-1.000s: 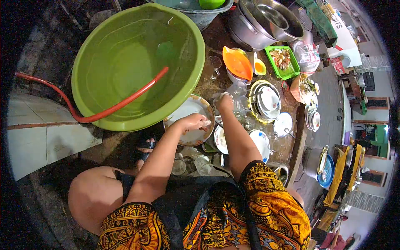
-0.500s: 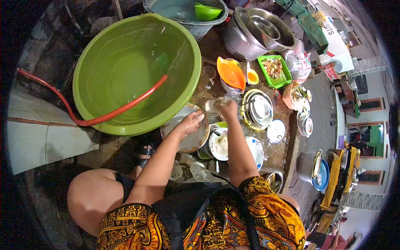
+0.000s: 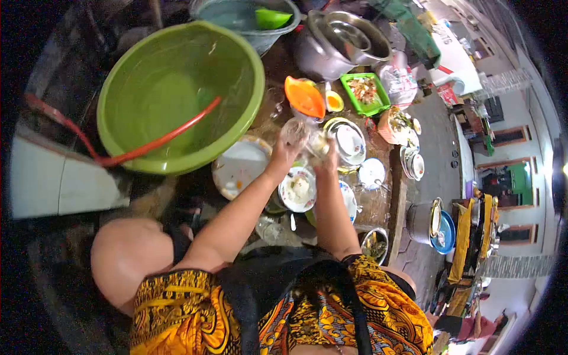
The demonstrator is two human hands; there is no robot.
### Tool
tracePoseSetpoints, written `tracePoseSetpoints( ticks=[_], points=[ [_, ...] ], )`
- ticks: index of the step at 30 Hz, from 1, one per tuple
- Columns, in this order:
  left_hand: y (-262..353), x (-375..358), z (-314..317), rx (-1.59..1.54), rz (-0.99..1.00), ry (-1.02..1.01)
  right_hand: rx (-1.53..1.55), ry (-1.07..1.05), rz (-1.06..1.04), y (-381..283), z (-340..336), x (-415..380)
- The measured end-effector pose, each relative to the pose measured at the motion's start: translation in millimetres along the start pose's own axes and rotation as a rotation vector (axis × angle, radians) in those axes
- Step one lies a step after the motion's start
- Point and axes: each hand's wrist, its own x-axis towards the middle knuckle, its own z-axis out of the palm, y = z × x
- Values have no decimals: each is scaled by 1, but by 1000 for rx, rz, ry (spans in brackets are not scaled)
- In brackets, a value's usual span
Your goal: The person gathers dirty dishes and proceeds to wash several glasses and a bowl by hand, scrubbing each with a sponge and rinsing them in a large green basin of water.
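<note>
My left hand is closed round a clear drinking glass, held above the crowded dishes. Close beside it, my right hand is curled round something pale and see-through, too blurred to name. Below the hands sits a bowl with white suds or food scraps. A large plate lies to the left, under the rim of the green basin. Just right of my right hand is a stack of plates and bowls.
A big green basin holds water, with a red hose over its rim. Behind are a grey tub, metal pots, orange bowls and a green tray of scraps. A wooden edge runs along the right.
My left hand has risen from over the large plate to the right and now grips the glass, which was by my right hand before. The whole view has shifted left.
</note>
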Motion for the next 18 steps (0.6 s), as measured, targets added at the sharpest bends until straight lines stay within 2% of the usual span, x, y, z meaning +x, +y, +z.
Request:
tracePoseSetpoints(
  ticks=[1, 2, 3, 5, 6, 7, 9, 10, 11, 13, 14, 16, 17, 18],
  points=[
    [12, -4, -2, -134, -185, 84, -18, -25, -43, 3, -7, 8],
    [-12, 3, -19, -123, -182, 72, -195, -108, -166, 5, -17, 7],
    [-5, 7, -24, -121, -265, 118, -367, -197, -292, 7, -25, 4],
    [-17, 18, -52, -176, -462, 131, -1071, -381, -652, -2, -21, -33],
    [-9, 10, -54, -219, -474, 198, -1289, -647, -899, -2, -25, -42],
    [-10, 10, -60, -224, -470, 210, -1228, -769, -607, -6, -12, -70],
    [-10, 9, -64, 18, -651, 378, -1418, -950, -680, 6, -16, -84],
    [0, 0, -56, -37, -558, 390, -1743, -861, -661, 10, -15, -97],
    [-10, 0, -56, -43, -559, 394, -2052, -974, -614, 25, -23, -81],
    [-31, -1, -56, -327, -407, 370, -1714, -797, -861, 54, -26, -70],
    [-34, -4, -58, -321, -387, 325, -1719, -803, -861, 59, -23, -67],
    [-48, -6, -65, -436, -364, 289, -1089, -772, -765, 61, -3, -76],
    [-55, -8, -69, -545, -345, 246, -1089, -777, -761, 63, -3, -76],
    [-42, -18, -65, -588, -362, 253, -931, -736, -526, 64, -6, -74]
  ],
)
